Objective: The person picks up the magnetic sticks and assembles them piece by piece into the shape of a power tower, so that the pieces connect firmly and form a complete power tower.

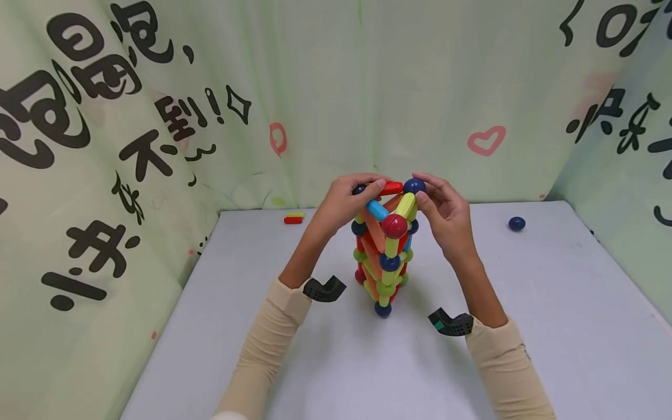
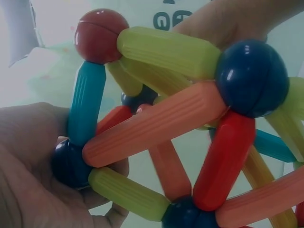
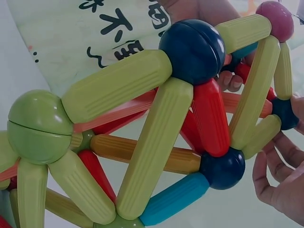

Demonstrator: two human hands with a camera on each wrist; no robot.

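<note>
A tall tower of magnetic sticks and balls stands upright between both hands. At its upper left, my left hand grips a dark blue ball, the thumb lying over the top. A light blue stick joins that ball to a red ball at the tower's near top corner. My right hand pinches another dark blue ball at the top right between thumb and fingers. A red stick spans the gap between the hands, and a yellow-green stick runs from the right-hand ball to the red one.
A loose dark blue ball lies on the white table at the back right. Toward the back left are a yellow stick and a red stick, side by side. A pale green printed curtain encloses the table's back and sides.
</note>
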